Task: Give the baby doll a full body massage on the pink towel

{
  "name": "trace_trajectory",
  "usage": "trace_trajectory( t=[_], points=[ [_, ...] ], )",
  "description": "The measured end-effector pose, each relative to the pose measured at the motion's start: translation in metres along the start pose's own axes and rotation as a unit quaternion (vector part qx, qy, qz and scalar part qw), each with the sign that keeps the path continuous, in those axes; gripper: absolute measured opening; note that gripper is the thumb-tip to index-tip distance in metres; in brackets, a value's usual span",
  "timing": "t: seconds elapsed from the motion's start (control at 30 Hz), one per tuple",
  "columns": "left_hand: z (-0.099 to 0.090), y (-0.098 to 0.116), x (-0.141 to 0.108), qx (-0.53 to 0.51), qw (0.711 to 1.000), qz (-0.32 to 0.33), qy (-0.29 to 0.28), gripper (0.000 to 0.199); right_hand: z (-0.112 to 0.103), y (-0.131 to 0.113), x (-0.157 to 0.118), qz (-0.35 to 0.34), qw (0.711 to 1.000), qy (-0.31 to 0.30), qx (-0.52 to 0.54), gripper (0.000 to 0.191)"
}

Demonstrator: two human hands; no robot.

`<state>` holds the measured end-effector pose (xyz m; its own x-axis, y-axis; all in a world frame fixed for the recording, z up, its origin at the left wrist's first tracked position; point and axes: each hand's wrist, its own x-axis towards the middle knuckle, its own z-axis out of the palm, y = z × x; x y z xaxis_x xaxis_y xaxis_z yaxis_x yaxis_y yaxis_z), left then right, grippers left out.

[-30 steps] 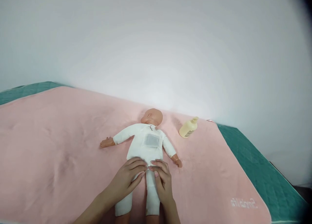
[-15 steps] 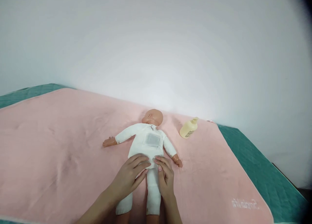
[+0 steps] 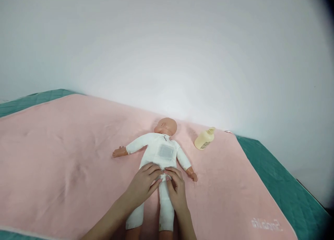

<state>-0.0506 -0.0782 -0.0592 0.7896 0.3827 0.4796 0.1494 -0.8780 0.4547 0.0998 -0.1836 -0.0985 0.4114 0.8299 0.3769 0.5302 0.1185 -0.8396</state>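
A doll (image 3: pixel 156 148) with a white cloth body lies on a pink blanket (image 3: pixel 88 156), its head away from me and its arms spread. On its torso is a grey rectangular patch (image 3: pixel 167 151). My left hand (image 3: pixel 146 182) and my right hand (image 3: pixel 176 186) meet at the doll's lower torso. Fingers and thumbs of both hands pinch the white cloth there, fingertips close together. Part of the doll's hips is hidden under my hands.
A pale yellow bottle (image 3: pixel 204 139) is on the blanket to the right of the doll's head. Green quilted bedding (image 3: pixel 276 177) shows past the blanket's edges. Behind rises a plain pale wall (image 3: pixel 167 52).
My fingertips have drawn closer together and bunched the white cloth between them. The whole scene has shifted slightly to the right in view.
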Motion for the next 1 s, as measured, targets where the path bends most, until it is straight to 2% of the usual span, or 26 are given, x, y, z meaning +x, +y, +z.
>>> trace_trajectory(
  t=[0.13,0.27,0.4,0.5,0.67,0.87,1.0],
  points=[
    [-0.002,-0.001,0.000,-0.024,1.000,-0.006,-0.013,0.025,0.000,-0.003,0.009,0.015,1.000,-0.001,0.001,0.021],
    [-0.012,-0.002,0.001,-0.056,0.998,-0.006,-0.030,0.029,-0.003,-0.006,0.019,0.001,1.000,0.007,0.002,0.018],
    [-0.020,-0.007,0.003,-0.077,0.996,0.033,-0.033,0.033,-0.007,-0.001,0.016,0.000,0.998,0.053,0.042,0.019],
    [-0.020,-0.014,0.006,-0.065,0.995,0.059,-0.040,0.035,-0.009,0.005,0.013,-0.021,0.996,0.060,0.058,0.021],
    [-0.013,-0.020,0.010,-0.055,0.998,0.015,-0.030,0.036,-0.006,0.004,0.018,-0.042,0.998,0.032,0.024,0.025],
    [-0.006,-0.021,0.012,-0.056,0.998,-0.015,-0.028,0.034,-0.001,0.002,0.023,0.005,0.999,0.018,0.038,0.026],
    [-0.008,-0.019,0.013,-0.053,0.998,-0.016,-0.031,0.033,-0.007,-0.001,0.030,0.026,0.999,-0.005,0.047,0.030]
  ],
)
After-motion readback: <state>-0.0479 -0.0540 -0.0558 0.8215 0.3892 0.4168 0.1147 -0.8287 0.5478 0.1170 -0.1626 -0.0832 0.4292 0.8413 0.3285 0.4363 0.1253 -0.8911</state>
